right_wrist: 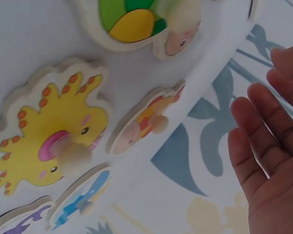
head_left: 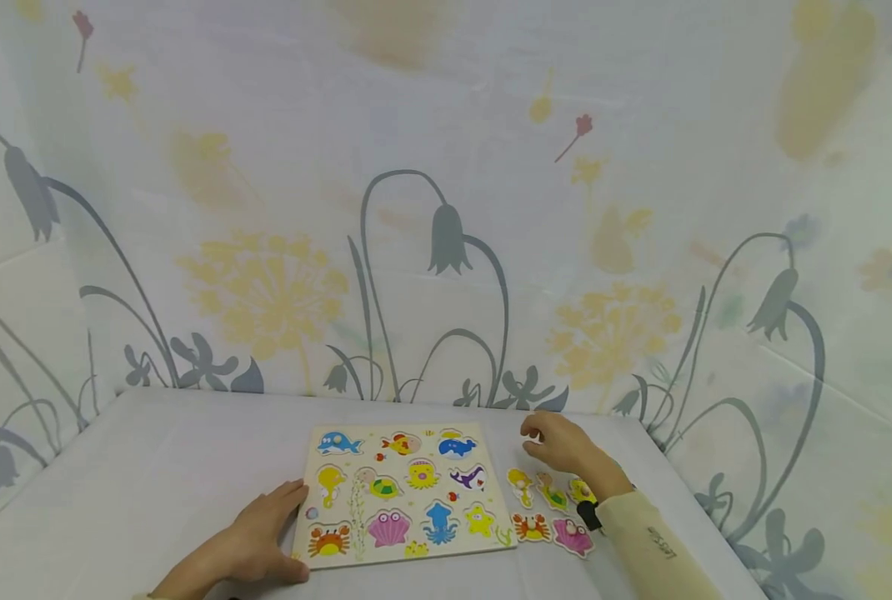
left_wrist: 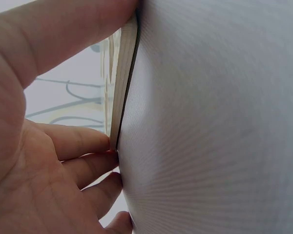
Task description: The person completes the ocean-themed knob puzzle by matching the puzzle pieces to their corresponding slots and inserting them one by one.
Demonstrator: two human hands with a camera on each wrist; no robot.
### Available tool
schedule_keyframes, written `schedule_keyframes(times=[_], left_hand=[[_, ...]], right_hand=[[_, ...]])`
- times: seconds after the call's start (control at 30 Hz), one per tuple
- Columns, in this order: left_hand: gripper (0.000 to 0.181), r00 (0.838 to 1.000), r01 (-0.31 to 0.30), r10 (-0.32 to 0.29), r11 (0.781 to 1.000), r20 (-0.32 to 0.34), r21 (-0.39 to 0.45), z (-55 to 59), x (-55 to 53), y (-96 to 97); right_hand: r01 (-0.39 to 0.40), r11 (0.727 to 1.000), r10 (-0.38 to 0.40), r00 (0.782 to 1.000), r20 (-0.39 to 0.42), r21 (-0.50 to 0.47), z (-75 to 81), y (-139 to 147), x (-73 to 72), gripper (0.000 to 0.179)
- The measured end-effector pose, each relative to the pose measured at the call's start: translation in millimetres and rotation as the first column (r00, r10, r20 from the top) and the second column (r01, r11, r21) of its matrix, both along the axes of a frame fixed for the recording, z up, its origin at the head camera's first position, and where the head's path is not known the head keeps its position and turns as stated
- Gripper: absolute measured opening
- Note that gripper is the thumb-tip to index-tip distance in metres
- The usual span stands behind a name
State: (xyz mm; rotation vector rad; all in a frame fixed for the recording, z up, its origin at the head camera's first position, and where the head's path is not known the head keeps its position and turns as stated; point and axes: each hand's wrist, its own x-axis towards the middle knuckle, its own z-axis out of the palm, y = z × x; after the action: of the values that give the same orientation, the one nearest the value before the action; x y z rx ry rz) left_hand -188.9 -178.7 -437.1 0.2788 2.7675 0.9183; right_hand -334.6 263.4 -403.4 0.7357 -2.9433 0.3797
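Note:
A wooden puzzle board [head_left: 408, 497] printed with sea animals lies flat on the table. My left hand [head_left: 260, 533] rests against its left side, with the thumb by the near corner and the fingers along the edge [left_wrist: 122, 87]. Right of the board, my right hand [head_left: 562, 442] hovers over the table, fingers loosely bent and holding nothing. Loose knobbed pieces lie below it: a seahorse [head_left: 521, 487], a turtle [head_left: 551, 492], a crab [head_left: 531, 527], a pink shell [head_left: 572, 537] and a yellow octopus [right_wrist: 63, 122]. My right forearm hides some pieces in the head view.
In the right wrist view, an orange fish piece [right_wrist: 146, 117], a blue piece [right_wrist: 80, 195] and a purple piece [right_wrist: 22, 217] lie beyond the octopus. A white cloth covers the table [head_left: 153, 475]. A flower-printed curtain [head_left: 446, 333] hangs behind it.

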Motion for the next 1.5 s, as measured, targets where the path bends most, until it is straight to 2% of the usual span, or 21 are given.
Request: schedule_keyframes(times=[0.33,0.6,1.03,1.5], left_hand=[[0.105,1.000,-0.011,0.012,1.000,0.015,-0.010,-1.2,0.7,-0.5],[0.105,1.000,-0.009,0.009,1.000,0.011,-0.018,-0.9,0.6,-1.3],[0.106,1.000,0.000,0.000,1.000,-0.004,0.000,-1.6,0.6,0.5],[0.106,1.000,0.009,-0.009,1.000,-0.012,0.000,-2.9,-0.6,-0.3]], right_hand=[[0.107,0.994,-0.108,0.993,0.054,0.019,-10.6,14.6,-3.3,0.017],[0.119,0.993,-0.120,0.992,0.037,0.026,-13.7,23.1,-5.9,0.017],[0.200,0.979,-0.205,0.970,0.135,0.045,-20.6,36.5,-10.9,0.009],[0.190,0.981,-0.193,0.972,0.132,0.030,-22.3,39.9,-10.4,0.004]])
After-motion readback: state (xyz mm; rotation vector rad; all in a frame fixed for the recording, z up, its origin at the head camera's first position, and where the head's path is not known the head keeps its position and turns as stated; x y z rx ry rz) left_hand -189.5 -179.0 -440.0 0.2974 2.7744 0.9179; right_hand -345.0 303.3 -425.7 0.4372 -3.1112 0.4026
